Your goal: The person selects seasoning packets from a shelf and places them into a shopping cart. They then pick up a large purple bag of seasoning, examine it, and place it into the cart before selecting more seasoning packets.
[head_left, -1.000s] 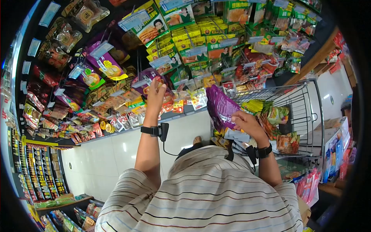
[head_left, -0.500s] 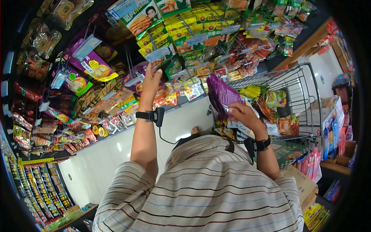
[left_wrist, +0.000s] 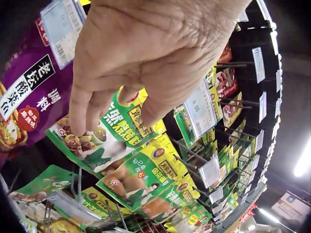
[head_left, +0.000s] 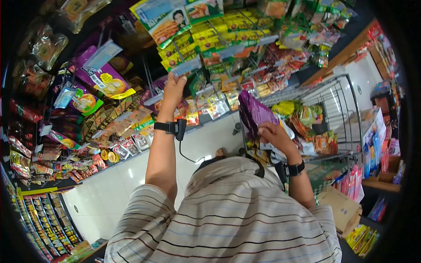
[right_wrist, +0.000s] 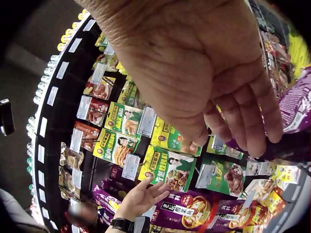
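Observation:
My left hand (head_left: 173,92) is raised at the shelf, fingertips by a price tag (head_left: 186,67). In the left wrist view the fingers of this hand (left_wrist: 150,53) are loosely bent over a green and yellow packet (left_wrist: 121,126); contact is unclear. The right wrist view shows the same hand (right_wrist: 138,201) with fingers spread below that packet. Over the cart, my right hand (head_left: 279,138) is beside upright purple packets (head_left: 258,111). Its palm (right_wrist: 194,63) looks empty and its fingers hang loosely bent, close to the purple packaging (right_wrist: 296,107); whether they touch is unclear.
Hanging purple packets (head_left: 103,76) are left of my raised hand. The wire cart (head_left: 359,118) stands at right, holding vegetables (head_left: 311,114) and packaged food (head_left: 325,143). Shelf hooks and price tags project around the left hand. A cardboard box (head_left: 340,208) lies below the cart.
The left hand has moved from the purple hanging packets up toward the tag and the green and yellow packets. The right hand stays beside the purple packets in the cart. The head view has shifted.

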### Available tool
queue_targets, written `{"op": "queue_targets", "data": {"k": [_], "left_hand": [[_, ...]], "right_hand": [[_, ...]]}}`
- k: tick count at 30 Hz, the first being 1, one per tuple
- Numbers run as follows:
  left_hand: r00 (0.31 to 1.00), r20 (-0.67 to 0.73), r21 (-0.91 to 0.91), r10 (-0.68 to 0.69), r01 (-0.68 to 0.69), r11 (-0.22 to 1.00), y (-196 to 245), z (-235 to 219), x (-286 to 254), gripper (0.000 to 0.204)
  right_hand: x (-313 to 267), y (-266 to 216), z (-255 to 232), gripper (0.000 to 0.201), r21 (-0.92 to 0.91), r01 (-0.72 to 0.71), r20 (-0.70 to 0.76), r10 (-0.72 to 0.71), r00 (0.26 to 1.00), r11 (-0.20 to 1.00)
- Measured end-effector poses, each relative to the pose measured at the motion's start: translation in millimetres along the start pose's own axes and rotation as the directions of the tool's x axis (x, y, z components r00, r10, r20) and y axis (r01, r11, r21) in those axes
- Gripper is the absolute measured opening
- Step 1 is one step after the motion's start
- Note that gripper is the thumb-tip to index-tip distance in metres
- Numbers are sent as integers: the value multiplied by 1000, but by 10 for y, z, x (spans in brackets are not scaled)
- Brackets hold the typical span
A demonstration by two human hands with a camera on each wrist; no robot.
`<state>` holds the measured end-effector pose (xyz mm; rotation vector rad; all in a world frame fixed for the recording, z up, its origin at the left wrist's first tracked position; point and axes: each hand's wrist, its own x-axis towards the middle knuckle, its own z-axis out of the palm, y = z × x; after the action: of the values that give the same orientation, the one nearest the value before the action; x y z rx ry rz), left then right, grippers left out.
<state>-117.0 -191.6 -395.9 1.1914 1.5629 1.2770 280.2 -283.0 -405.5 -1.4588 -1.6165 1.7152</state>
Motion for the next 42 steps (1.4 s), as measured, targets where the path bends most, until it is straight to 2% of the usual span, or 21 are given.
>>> {"op": "queue_targets", "data": {"k": [2, 4, 5, 8, 12, 13, 20, 23, 28, 34, 37, 42], "left_hand": [[999, 39, 62, 15, -17, 998, 58, -77, 20, 51], [1000, 1, 334, -12, 11, 943, 47, -212, 79, 50], [994, -42, 308, 98, -80, 948, 35, -259, 42, 46], [968, -122, 329, 217, -167, 930, 263, -448, 6, 41], [946, -96, 367, 310, -256, 894, 395, -785, 214, 41], [941, -69, 475, 332, -262, 840, 414, -866, 307, 41], [979, -10, 612, 204, -155, 775, 489, -1156, 903, 48], [979, 70, 568, 190, -196, 800, 387, -1266, 1149, 54], [976, 167, 503, 140, -206, 839, 408, -1201, 1175, 61], [967, 212, 529, 139, -233, 816, 518, -1095, 1184, 60], [965, 206, 579, 161, -253, 775, 383, -1007, 1386, 59], [969, 216, 654, 116, -232, 720, 372, -890, 1557, 52]], "right_hand": [[18, -97, 52, 27, -34, -14, -3, 13, 1000, 999], [28, -222, 103, 27, -49, -35, 4, 36, 999, 998], [50, -239, 121, 28, -42, -35, 11, 35, 999, 998], [121, -276, 158, 28, -40, -37, 35, 38, 999, 999], [201, -394, 215, 30, -95, -44, 73, 51, 996, 995], [223, -432, 239, 31, -106, -50, 76, 58, 995, 993], [354, -635, 388, 32, -169, -52, 121, 73, 990, 984], [376, -750, 429, 32, -219, -88, 119, 116, 986, 972], [388, -840, 488, 36, -241, -84, 131, 118, 984, 967], [409, -908, 556, 37, -260, -82, 136, 120, 983, 962], [437, -865, 563, 35, -265, -82, 135, 121, 984, 961], [441, -806, 583, 31, -232, -53, 136, 86, 987, 971]]}}
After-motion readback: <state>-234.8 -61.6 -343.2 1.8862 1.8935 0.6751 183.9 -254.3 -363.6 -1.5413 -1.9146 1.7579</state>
